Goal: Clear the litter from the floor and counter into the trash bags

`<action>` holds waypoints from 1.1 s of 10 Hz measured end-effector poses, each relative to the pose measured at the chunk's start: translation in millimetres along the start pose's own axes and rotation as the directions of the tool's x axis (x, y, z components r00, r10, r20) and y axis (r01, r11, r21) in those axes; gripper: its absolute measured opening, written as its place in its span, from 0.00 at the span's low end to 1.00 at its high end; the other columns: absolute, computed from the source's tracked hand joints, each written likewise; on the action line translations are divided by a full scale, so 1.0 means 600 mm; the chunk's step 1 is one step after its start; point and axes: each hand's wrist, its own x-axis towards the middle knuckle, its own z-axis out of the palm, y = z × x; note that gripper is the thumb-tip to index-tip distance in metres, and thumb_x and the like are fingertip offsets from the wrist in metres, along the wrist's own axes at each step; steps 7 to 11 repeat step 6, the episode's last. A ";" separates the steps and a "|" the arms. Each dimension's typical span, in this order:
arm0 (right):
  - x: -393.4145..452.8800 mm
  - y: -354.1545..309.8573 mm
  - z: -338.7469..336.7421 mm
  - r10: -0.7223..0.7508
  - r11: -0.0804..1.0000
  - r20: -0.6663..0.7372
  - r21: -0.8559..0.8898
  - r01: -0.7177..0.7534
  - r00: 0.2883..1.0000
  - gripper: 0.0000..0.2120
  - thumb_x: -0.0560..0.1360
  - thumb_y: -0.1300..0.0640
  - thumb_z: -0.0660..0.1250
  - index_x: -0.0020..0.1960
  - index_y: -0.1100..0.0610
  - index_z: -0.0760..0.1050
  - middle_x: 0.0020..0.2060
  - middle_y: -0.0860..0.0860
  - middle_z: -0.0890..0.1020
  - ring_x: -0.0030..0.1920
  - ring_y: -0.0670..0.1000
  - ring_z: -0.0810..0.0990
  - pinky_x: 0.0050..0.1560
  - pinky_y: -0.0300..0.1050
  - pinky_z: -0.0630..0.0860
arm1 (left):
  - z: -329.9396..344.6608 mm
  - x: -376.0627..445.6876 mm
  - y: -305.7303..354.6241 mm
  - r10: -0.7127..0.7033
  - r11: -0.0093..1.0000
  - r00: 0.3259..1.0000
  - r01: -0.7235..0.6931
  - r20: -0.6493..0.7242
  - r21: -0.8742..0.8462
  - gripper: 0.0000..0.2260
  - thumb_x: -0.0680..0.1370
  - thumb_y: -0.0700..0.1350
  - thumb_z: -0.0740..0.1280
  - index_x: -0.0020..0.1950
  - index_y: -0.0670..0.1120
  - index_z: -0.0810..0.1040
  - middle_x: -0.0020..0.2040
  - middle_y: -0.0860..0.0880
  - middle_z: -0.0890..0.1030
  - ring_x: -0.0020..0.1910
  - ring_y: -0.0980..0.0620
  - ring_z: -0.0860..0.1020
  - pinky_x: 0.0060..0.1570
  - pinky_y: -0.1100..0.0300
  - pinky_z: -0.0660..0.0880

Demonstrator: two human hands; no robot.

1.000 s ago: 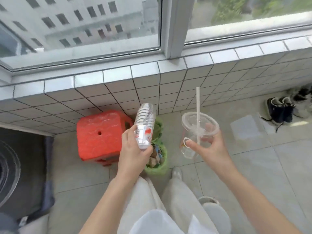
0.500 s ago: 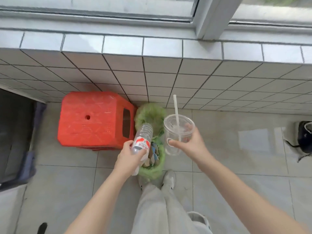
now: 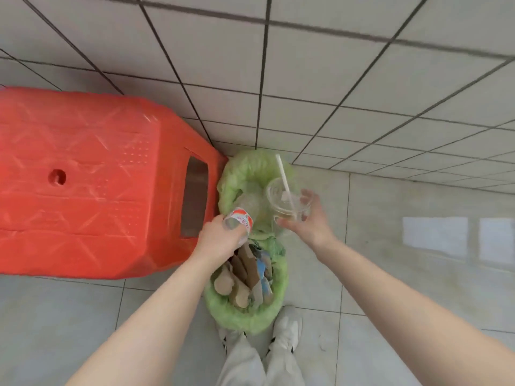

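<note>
Red stool sits at 9 o'clock, tight against the tiled wall. Left hand is wrapped round a bottle, neck pointing into the far bag, I'd guess so it slides straight in. Near bag at 6 is already stuffed with cardboard. Right hand cradles the cup and its straw over the far bag, fingers fairly loose. Pale tile floor, corner spot.

The bottle and the cup are clear thin plastic, the stool is red glossy moulded plastic with patterned relief, the trash bags are thin green crinkled film, the floor tiles look smooth with slight shine
</note>
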 end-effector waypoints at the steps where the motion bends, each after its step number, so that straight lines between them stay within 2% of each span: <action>1: 0.062 0.037 0.036 -0.032 0.998 -0.026 -0.053 0.030 0.999 0.39 0.64 0.58 0.78 0.68 0.53 0.61 0.57 0.47 0.71 0.60 0.53 0.74 0.58 0.47 0.73 | 0.023 0.052 -0.014 0.080 0.991 0.996 -0.077 -0.025 0.108 0.26 0.75 0.50 0.64 0.72 0.47 0.65 0.64 0.41 0.71 0.64 0.41 0.69 0.63 0.55 0.65; 2: 0.102 0.058 0.065 -0.074 0.993 -0.040 -0.092 0.070 0.996 0.42 0.65 0.55 0.78 0.71 0.53 0.58 0.63 0.50 0.72 0.63 0.52 0.73 0.62 0.50 0.73 | 0.046 0.095 -0.020 0.130 0.989 0.990 -0.125 -0.056 0.081 0.27 0.76 0.48 0.64 0.74 0.49 0.62 0.68 0.41 0.66 0.68 0.42 0.66 0.66 0.55 0.62; 3: 0.125 0.083 0.079 -0.044 0.968 0.022 -0.247 0.048 0.999 0.45 0.67 0.54 0.76 0.75 0.57 0.53 0.70 0.55 0.67 0.69 0.55 0.68 0.68 0.53 0.69 | 0.071 0.124 -0.037 0.206 0.956 0.977 -0.212 0.047 0.201 0.30 0.79 0.51 0.60 0.78 0.50 0.51 0.76 0.43 0.56 0.74 0.43 0.59 0.71 0.53 0.57; 4: 0.121 0.099 0.069 0.089 0.910 0.052 -0.409 -0.060 0.995 0.42 0.71 0.57 0.72 0.76 0.61 0.50 0.71 0.59 0.65 0.70 0.59 0.67 0.68 0.51 0.67 | 0.083 0.126 -0.061 0.220 0.873 0.957 -0.280 0.190 0.398 0.31 0.81 0.52 0.58 0.78 0.54 0.43 0.79 0.47 0.45 0.76 0.44 0.55 0.71 0.50 0.58; 5: 0.097 0.105 0.046 0.094 0.917 0.046 -0.394 -0.068 0.995 0.35 0.73 0.60 0.69 0.75 0.62 0.55 0.68 0.59 0.69 0.68 0.59 0.69 0.64 0.47 0.68 | 0.086 0.104 -0.070 0.252 0.853 0.957 -0.290 0.144 0.434 0.30 0.80 0.50 0.58 0.78 0.53 0.45 0.79 0.49 0.48 0.75 0.45 0.58 0.70 0.49 0.62; 6: 0.063 0.097 0.014 0.128 0.913 0.040 -0.395 -0.102 0.991 0.32 0.74 0.59 0.68 0.73 0.62 0.58 0.67 0.59 0.71 0.67 0.58 0.70 0.64 0.48 0.68 | 0.085 0.081 -0.070 0.287 0.854 0.954 -0.298 0.092 0.426 0.29 0.79 0.46 0.59 0.78 0.49 0.51 0.77 0.48 0.56 0.73 0.45 0.63 0.70 0.49 0.64; 11: 0.063 0.097 0.014 0.128 0.913 0.040 -0.395 -0.102 0.991 0.32 0.74 0.59 0.68 0.73 0.62 0.58 0.67 0.59 0.71 0.67 0.58 0.70 0.64 0.48 0.68 | 0.085 0.081 -0.070 0.287 0.854 0.954 -0.298 0.092 0.426 0.29 0.79 0.46 0.59 0.78 0.49 0.51 0.77 0.48 0.56 0.73 0.45 0.63 0.70 0.49 0.64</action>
